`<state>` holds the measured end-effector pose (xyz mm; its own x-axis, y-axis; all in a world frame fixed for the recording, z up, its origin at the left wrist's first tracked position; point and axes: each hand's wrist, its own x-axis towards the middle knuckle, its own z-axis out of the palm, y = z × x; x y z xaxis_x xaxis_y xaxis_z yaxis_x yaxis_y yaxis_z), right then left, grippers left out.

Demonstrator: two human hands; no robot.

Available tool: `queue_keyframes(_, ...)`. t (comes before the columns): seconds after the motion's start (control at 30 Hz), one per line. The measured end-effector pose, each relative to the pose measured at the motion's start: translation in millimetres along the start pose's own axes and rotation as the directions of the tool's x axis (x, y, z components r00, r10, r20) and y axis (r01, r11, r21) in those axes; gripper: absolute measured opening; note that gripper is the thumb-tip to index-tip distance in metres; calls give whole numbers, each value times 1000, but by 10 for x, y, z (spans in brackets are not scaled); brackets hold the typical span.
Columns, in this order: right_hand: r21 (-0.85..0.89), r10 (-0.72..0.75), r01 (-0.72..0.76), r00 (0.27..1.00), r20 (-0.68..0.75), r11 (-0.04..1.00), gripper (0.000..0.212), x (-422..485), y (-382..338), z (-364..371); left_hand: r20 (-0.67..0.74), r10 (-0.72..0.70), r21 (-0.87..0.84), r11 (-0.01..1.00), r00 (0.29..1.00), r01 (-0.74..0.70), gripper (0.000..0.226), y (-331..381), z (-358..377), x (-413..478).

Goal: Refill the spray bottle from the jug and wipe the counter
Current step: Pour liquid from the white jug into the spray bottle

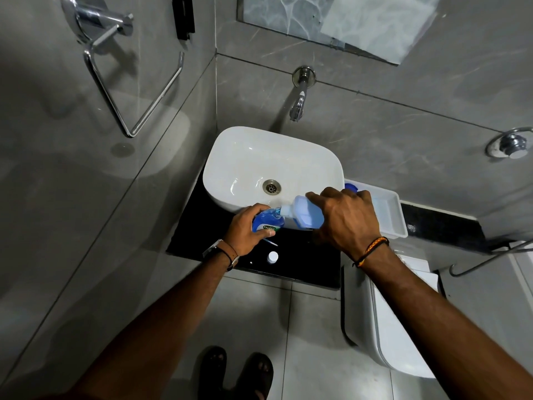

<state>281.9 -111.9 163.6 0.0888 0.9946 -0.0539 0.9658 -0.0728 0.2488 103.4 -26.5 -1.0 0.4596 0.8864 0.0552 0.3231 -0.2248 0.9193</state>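
Note:
My left hand (248,229) grips a small blue bottle (266,222) with a green-and-white label, upright on the black counter (202,235) in front of the basin. With my right hand (343,219) I hold a pale-blue translucent jug (305,212) tipped on its side, its white neck touching the small bottle's mouth. A stream of blue liquid shows at that join. A white cap (272,257) lies on the counter just below my left hand, and a thin blue-white piece (269,241) lies beside it.
The white basin (239,157) with its drain sits behind the bottles, under a wall tap (298,106). At the right stands a white tray (395,215), a blue cap (350,186) at its left edge. A white toilet (395,327) is lower right. A towel ring (135,90) hangs left.

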Motion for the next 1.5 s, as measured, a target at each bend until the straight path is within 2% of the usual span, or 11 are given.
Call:
queue_keyframes(0.53,-3,-2,2,1000,13,1000,75,14,-45,-53,23,-6,-15,1000,1000,7,51,-2,-40,-6)
queue_keyframes(1.5,-39,9,-8,1000,24,999,83,-16,-19,-115,32,17,-8,1000,999,-17,50,0,18,17)
